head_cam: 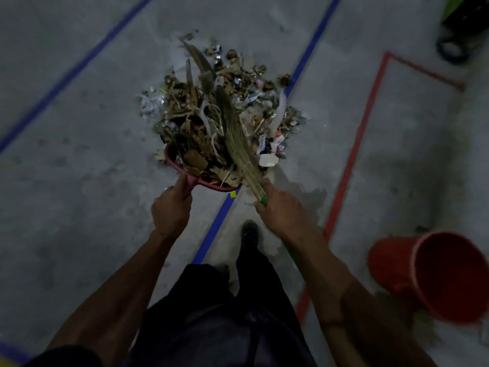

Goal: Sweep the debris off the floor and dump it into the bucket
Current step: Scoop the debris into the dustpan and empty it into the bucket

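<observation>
A heap of debris [211, 102], made of dry leaves, paper scraps and wrappers, lies on the grey concrete floor ahead of me. A pink dustpan [174, 165] sits at its near edge, partly filled with scraps. My left hand [172, 207] grips the dustpan's handle. My right hand [280, 210] grips a grass broom [238, 136] at its green handle, and the bristles lie across the heap. An orange bucket [397, 271] stands to my lower right, empty as far as I can see.
Blue tape lines [312, 46] and a red tape outline [365, 120] cross the floor. A dark object with green parts [460, 30] sits at the top right. My dark shoe [250, 234] stands just behind the dustpan.
</observation>
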`<state>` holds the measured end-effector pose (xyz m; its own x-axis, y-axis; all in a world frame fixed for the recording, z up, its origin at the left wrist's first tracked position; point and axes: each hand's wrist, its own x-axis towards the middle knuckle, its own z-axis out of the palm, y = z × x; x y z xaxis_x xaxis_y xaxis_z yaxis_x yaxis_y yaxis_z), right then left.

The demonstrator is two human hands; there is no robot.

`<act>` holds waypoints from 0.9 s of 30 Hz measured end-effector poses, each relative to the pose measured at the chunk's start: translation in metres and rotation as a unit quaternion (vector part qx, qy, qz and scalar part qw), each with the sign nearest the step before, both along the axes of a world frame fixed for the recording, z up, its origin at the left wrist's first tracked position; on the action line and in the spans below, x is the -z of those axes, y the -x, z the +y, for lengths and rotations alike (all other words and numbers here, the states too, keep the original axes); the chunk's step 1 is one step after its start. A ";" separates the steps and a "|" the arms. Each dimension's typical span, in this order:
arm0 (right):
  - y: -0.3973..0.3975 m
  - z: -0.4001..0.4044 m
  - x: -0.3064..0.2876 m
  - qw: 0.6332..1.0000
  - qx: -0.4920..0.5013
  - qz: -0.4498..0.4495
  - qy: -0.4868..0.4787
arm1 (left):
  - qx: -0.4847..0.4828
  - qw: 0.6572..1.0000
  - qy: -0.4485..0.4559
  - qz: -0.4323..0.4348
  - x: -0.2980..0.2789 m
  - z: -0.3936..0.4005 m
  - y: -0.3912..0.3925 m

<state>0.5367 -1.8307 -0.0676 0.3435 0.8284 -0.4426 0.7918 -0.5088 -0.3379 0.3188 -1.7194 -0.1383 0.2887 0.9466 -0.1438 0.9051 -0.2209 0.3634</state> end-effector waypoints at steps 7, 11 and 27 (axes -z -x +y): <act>0.017 -0.080 -0.044 0.994 0.094 -0.012 -0.048 | 0.090 0.993 -0.054 -0.053 -0.050 -0.039 -0.007; 0.007 -0.127 -0.056 0.986 0.157 -0.021 -0.050 | 0.146 0.986 -0.058 -0.062 -0.063 -0.064 -0.035; -0.135 -0.398 -0.065 0.941 0.329 -0.061 -0.060 | 0.316 0.946 0.015 -0.064 -0.059 -0.284 -0.254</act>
